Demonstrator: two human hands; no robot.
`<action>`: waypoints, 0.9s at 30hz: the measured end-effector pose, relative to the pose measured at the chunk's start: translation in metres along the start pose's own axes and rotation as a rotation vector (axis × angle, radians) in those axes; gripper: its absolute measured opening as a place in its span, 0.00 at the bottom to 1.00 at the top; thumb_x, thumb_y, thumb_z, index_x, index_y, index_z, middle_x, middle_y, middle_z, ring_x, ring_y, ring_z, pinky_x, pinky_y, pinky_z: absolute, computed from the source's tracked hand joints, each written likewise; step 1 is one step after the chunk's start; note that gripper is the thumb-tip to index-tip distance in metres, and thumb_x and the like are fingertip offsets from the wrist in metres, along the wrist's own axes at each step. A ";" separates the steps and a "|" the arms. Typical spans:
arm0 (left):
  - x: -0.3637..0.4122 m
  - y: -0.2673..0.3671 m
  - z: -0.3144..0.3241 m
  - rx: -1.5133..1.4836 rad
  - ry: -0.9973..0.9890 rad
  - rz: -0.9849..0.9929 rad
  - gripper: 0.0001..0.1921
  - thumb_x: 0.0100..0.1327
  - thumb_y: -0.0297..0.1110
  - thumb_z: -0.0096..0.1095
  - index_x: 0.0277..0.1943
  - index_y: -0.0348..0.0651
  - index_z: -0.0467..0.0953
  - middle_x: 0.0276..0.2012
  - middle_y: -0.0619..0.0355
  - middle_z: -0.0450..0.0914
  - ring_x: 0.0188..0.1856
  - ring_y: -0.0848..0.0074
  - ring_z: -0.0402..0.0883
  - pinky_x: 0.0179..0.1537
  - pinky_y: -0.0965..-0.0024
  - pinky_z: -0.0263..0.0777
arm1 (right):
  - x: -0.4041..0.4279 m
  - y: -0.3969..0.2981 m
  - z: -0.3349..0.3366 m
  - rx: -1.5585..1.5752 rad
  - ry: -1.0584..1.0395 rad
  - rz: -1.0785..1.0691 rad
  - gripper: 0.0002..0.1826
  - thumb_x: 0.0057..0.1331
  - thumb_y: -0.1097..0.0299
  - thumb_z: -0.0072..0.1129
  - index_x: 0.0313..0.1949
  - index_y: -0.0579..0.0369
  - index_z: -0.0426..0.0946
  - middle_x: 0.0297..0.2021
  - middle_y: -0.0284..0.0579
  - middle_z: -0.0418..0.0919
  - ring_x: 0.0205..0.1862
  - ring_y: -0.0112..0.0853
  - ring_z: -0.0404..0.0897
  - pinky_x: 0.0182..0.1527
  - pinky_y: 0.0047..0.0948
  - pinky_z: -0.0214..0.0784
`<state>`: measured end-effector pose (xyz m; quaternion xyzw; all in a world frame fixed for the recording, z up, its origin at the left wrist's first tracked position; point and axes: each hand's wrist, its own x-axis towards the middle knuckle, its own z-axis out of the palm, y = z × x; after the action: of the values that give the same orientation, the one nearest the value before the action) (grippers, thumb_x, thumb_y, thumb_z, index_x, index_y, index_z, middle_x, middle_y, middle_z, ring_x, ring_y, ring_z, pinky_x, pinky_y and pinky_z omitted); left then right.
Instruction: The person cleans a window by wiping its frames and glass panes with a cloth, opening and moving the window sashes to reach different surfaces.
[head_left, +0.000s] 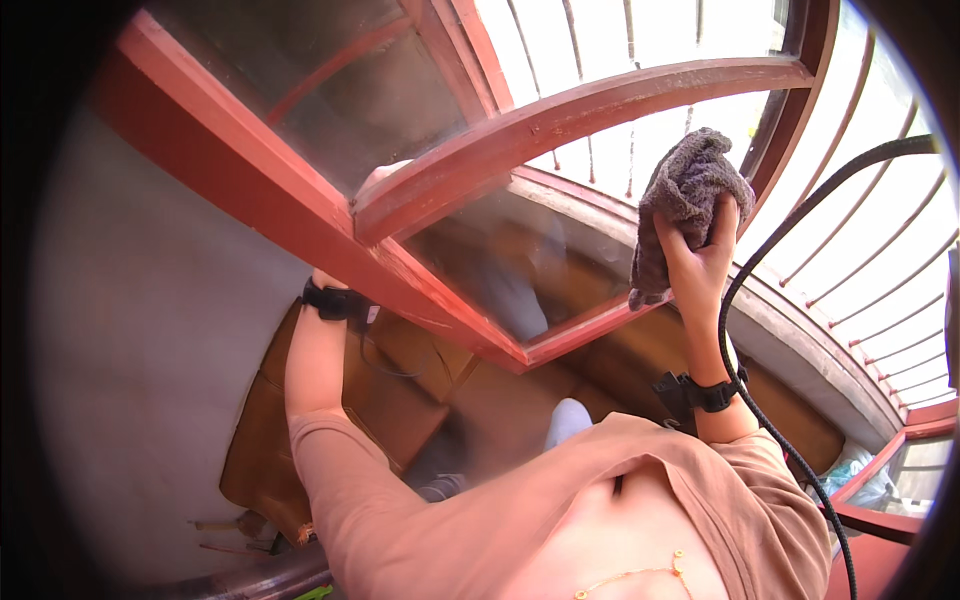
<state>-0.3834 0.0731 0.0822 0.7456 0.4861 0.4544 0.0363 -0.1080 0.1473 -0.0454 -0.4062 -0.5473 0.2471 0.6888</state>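
Observation:
A red-painted wooden window sash (442, 307) stands swung out in front of me, with glass panes above and below its crossbar (570, 112). My right hand (697, 259) grips a bunched grey-brown towelling cloth (686, 187) at the right part of the lower pane (480, 259). The cloth overlaps the sash's edge; whether it presses on the glass is hard to tell. Most of my left hand (384, 174) is hidden behind the thick left stile, near the crossbar joint, so its grip cannot be made out. Black straps with small devices circle both wrists.
Metal window bars (855, 292) and a pale sill (817, 356) run along the right. A black braided cable (724, 322) passes across my right forearm. Below lies a brown leather-look sofa (397, 420), with my foot (568, 420) over it. A grey wall (165, 322) is at left.

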 end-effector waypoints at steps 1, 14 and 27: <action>0.006 -0.002 0.000 -0.009 -0.041 0.019 0.06 0.62 0.33 0.64 0.37 0.40 0.81 0.31 0.61 0.81 0.33 0.82 0.77 0.37 0.76 0.73 | 0.000 0.003 0.001 0.015 -0.001 0.000 0.39 0.47 0.66 0.71 0.55 0.68 0.62 0.51 0.54 0.67 0.56 0.41 0.66 0.60 0.38 0.55; 0.104 -0.019 0.056 -0.196 -0.741 0.141 0.08 0.61 0.35 0.65 0.38 0.39 0.81 0.31 0.60 0.81 0.31 0.83 0.76 0.33 0.77 0.72 | -0.013 -0.021 0.024 -0.091 0.208 -0.083 0.31 0.50 0.68 0.67 0.53 0.63 0.67 0.49 0.54 0.67 0.53 0.46 0.67 0.56 0.39 0.58; 0.096 -0.002 0.063 -0.236 -0.673 0.280 0.09 0.60 0.35 0.66 0.39 0.40 0.81 0.30 0.60 0.81 0.30 0.83 0.76 0.31 0.77 0.71 | -0.024 -0.026 0.048 -0.133 0.385 -0.164 0.34 0.49 0.72 0.63 0.56 0.64 0.62 0.50 0.57 0.62 0.53 0.48 0.65 0.56 0.40 0.58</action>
<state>-0.3288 0.1715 0.1062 0.9029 0.2848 0.2378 0.2170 -0.1629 0.1276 -0.0338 -0.4443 -0.4521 0.0714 0.7701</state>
